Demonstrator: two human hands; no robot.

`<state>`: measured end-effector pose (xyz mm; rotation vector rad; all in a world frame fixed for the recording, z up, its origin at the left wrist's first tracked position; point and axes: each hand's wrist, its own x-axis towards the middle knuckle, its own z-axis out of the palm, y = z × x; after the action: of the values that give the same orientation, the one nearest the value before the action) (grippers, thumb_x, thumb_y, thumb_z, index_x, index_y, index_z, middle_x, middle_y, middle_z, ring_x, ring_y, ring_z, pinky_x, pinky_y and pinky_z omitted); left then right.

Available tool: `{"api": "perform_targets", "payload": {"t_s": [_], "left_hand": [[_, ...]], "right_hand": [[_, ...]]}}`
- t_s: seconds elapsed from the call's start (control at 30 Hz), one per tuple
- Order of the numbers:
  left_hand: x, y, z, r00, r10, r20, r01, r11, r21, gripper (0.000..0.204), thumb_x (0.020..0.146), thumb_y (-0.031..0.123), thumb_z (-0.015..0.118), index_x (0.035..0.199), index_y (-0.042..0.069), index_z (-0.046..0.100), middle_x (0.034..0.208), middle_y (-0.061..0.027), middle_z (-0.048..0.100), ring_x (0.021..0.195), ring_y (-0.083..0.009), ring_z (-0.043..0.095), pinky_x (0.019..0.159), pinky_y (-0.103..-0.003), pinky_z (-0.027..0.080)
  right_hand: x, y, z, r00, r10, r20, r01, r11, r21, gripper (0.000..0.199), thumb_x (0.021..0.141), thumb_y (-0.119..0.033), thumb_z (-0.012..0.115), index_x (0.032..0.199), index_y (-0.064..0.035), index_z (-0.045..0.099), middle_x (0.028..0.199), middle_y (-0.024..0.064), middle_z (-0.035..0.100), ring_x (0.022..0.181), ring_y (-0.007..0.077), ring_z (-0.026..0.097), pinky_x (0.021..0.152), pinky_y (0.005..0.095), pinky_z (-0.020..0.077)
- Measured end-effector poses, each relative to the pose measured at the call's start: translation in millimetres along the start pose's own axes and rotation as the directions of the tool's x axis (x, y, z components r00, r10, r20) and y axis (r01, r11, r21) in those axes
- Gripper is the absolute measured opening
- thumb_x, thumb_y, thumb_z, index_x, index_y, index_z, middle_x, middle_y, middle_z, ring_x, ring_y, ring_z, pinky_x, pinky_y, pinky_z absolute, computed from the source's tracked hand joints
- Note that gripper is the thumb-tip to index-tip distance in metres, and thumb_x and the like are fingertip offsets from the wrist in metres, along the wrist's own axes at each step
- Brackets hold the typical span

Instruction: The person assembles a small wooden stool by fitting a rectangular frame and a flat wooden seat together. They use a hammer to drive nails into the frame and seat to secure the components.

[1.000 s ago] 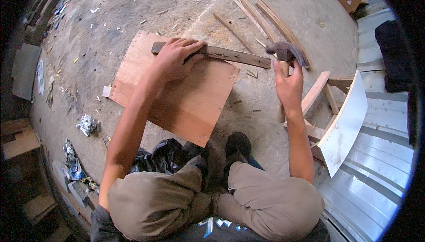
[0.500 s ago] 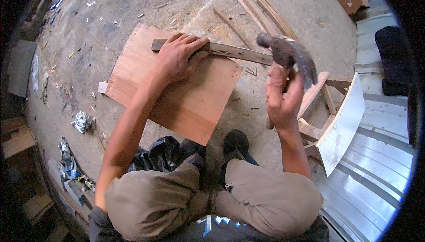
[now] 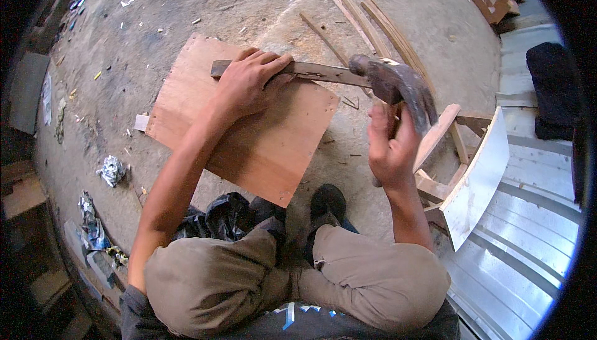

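My left hand is wrapped over a narrow wooden strip, pinning it across the far part of a plywood panel. The strip's right end reaches past the panel's edge and passes behind the hammer head. In my right hand is a claw hammer, gripped by its handle, its head up at the strip's right end. Whether the head touches the strip I cannot tell. Dark marks or nails show along the strip, too small to make out.
Several wooden strips lie on the concrete floor beyond the hammer. To the right stands a wooden frame with a white panel, beside corrugated metal sheets. Crumpled foil lies at left, and a black plastic bag near my feet.
My right hand has shifted slightly left and nearer to me, bringing the hammer head left and a little lower. The left hand keeps its hold on the strip.
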<state>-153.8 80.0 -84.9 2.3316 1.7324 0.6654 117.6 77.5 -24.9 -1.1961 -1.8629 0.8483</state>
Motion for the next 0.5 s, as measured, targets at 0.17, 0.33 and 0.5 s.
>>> {"api": "perform_targets", "payload": {"t_s": [0.17,0.33,0.5], "left_hand": [[-5,-1,2,1.000,-0.004,0.002,0.004,0.999,0.041,0.040,0.089,0.023,0.060,0.127,0.009,0.056,0.124,-0.0128,0.061,0.116,-0.0314,0.057,0.109,-0.047,0.036],[-17,3,7,0.999,-0.004,-0.050,0.008,0.996,0.085,0.041,0.092,0.022,0.058,0.129,0.006,0.053,0.134,-0.0122,0.055,0.128,-0.0280,0.049,0.113,-0.046,0.032],[-21,7,10,0.998,-0.044,-0.054,0.050,0.992,0.120,0.042,0.092,0.023,0.058,0.130,0.005,0.053,0.136,-0.0116,0.054,0.130,-0.0274,0.047,0.114,-0.046,0.031]], "right_hand": [[9,26,15,0.995,-0.094,0.018,0.095,0.991,-0.093,0.021,0.097,-0.021,0.056,0.098,0.0007,0.055,0.067,0.0053,0.057,0.055,0.0126,0.049,0.052,0.0295,0.0400],[2,19,15,0.996,-0.082,-0.037,0.083,0.996,0.038,0.022,0.097,-0.020,0.057,0.100,0.0015,0.056,0.063,0.0044,0.055,0.055,0.0117,0.050,0.051,0.0297,0.0398],[0,34,20,0.996,-0.086,-0.008,0.086,0.996,-0.038,0.020,0.097,-0.020,0.057,0.099,0.0005,0.056,0.063,0.0045,0.055,0.054,0.0109,0.051,0.051,0.0291,0.0399]]}}
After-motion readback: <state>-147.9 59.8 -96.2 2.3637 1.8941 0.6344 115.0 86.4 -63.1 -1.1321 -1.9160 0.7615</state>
